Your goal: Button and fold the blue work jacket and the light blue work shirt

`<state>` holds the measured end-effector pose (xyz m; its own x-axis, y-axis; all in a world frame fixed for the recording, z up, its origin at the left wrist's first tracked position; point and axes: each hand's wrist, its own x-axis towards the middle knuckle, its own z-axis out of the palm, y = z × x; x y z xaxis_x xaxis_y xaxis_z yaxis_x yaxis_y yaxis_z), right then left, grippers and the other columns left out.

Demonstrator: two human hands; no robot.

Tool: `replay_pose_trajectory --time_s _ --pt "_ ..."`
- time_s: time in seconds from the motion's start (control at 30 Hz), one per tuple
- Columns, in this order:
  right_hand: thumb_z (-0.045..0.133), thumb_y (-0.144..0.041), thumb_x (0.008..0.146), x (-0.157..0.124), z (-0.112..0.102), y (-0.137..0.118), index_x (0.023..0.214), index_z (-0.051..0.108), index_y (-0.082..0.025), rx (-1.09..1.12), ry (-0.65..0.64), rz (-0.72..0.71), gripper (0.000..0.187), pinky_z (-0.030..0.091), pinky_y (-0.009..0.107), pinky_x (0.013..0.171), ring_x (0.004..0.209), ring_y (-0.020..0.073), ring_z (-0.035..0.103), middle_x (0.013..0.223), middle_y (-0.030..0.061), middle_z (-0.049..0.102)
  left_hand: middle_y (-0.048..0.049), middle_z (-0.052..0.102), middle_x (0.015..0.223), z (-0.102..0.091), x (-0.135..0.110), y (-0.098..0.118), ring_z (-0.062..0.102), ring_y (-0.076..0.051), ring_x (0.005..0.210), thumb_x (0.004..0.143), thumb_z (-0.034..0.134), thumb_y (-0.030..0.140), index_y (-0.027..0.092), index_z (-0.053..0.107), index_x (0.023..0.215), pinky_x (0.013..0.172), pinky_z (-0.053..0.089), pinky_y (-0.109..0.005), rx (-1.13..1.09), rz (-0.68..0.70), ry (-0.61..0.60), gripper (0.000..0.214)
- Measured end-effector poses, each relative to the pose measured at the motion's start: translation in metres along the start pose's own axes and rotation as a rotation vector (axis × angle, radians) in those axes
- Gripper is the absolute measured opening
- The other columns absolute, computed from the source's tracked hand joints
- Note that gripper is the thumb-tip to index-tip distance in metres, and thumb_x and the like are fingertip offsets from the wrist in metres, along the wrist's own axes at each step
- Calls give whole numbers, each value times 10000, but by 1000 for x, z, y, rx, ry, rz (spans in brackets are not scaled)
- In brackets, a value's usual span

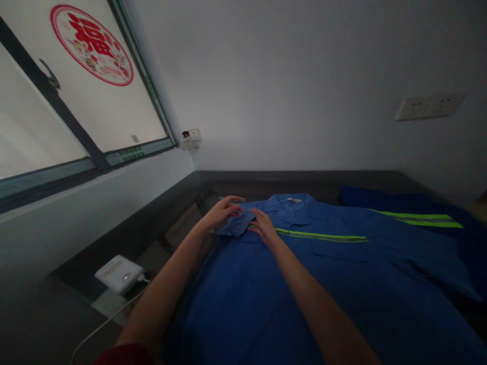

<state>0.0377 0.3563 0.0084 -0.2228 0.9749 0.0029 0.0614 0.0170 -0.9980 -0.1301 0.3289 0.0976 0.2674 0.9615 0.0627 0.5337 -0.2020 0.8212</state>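
A blue work shirt with yellow-green reflective stripes lies spread out in front of me, its collar at the far end. On its left side a sleeve is folded inward over the chest. My left hand is over the outer edge of that fold, fingers apart and slightly bent. Across from it, my right hand rests at the fold's inner edge by the stripe, its fingers spread. The other sleeve stretches out to the right.
A darker blue garment with a reflective band lies at the right, partly under the shirt. To the left stands a white device with a cable. A dark ledge runs along the wall, and a window is at upper left.
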Motion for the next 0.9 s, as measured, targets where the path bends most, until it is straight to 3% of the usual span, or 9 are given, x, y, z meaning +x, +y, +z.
replay_pose_trajectory --time_s 0.07,0.13,0.2,0.27,0.43,0.57,0.7,0.8,0.9 --pt "328 -459 927 0 2 1 1141 600 -193 32 -30 31 437 567 304 691 842 161 659 1060 101 665 -121 643 1133 -12 -26 -20 625 -201 1025 860 501 330 153 472 1253 889 500 -337 90 -22 129 432" --pt "404 -371 906 -1 7 2 1097 635 -170 43 -48 58 361 570 306 693 849 170 662 1041 108 679 -137 554 1286 -14 -50 -44 542 -243 1168 766 624 326 164 479 1269 959 461 -352 246 -75 136 548" --pt "473 -285 864 -1 12 3 1107 643 -154 32 -52 76 324 572 308 694 879 184 661 1052 108 685 -141 472 1377 -7 -67 -65 483 -270 1235 668 717 289 180 444 1317 1001 429 -366 349 -123 86 713" --pt "509 -230 827 0 15 3 1169 620 -144 0 -38 80 369 571 303 695 923 195 656 1099 108 675 -154 492 1344 6 -75 -77 506 -271 1203 649 721 232 162 428 1322 992 430 -377 392 -171 139 737" --pt "509 -206 816 3 5 -1 1246 575 -123 -162 45 33 442 553 280 712 954 197 647 1204 112 629 -68 623 992 32 -73 -76 601 -198 893 748 606 217 171 532 1023 789 480 -325 372 -204 389 289" --pt "538 -172 786 10 -16 -2 1093 670 -151 -360 98 -22 335 529 304 763 895 200 650 1039 85 692 -23 590 860 32 -75 -71 553 -160 773 753 546 152 190 512 872 723 447 -286 377 -104 369 129" --pt "536 -175 788 33 -33 -17 989 693 -142 -599 187 -96 257 445 361 925 1005 223 596 1001 100 673 -31 570 900 27 -79 -72 541 -157 805 734 543 122 191 513 895 731 431 -272 380 -46 325 178" --pt "492 -183 833 57 -26 -34 1018 674 -146 -757 190 -163 262 394 341 975 1069 209 561 1078 114 639 -27 572 905 27 -80 -72 542 -155 784 745 560 169 197 507 931 698 417 -262 394 -95 357 196" --pt "525 -200 840 77 1 -43 1018 671 -177 -887 91 -194 231 414 301 928 1032 194 586 1066 93 654 -12 585 871 30 -81 -70 548 -154 754 765 564 217 210 499 914 651 387 -251 417 -152 383 163"
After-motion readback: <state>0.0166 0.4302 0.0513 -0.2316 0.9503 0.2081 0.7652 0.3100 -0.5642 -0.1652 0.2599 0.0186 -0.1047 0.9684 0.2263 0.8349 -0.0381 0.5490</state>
